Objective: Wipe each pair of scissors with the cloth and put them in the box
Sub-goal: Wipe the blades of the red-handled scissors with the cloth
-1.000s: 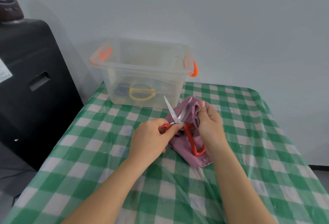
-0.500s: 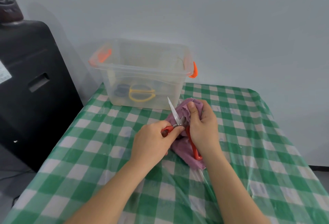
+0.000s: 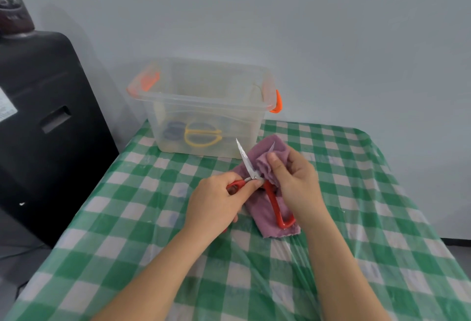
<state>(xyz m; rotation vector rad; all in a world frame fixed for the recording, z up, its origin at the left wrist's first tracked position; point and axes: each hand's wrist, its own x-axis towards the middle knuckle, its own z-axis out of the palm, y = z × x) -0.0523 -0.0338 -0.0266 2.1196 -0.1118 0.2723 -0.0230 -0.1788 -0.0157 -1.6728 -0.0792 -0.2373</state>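
With the left hand [image 3: 216, 201] gripping one red handle of the opened scissors [image 3: 254, 178] near the box [image 3: 201, 106], the right hand [image 3: 293, 180] pinching the purple cloth [image 3: 257, 206] round a blade should probably slide tipward, fingers behind the edge.

The left hand [image 3: 216, 203] holds open red-handled scissors [image 3: 274, 201]; the right hand [image 3: 295, 180] pinches a purple cloth [image 3: 257, 206] around one blade.

One head-worn camera looks forward and down, close over the checked table [image 3: 356, 218], facing the wall [image 3: 331, 27].
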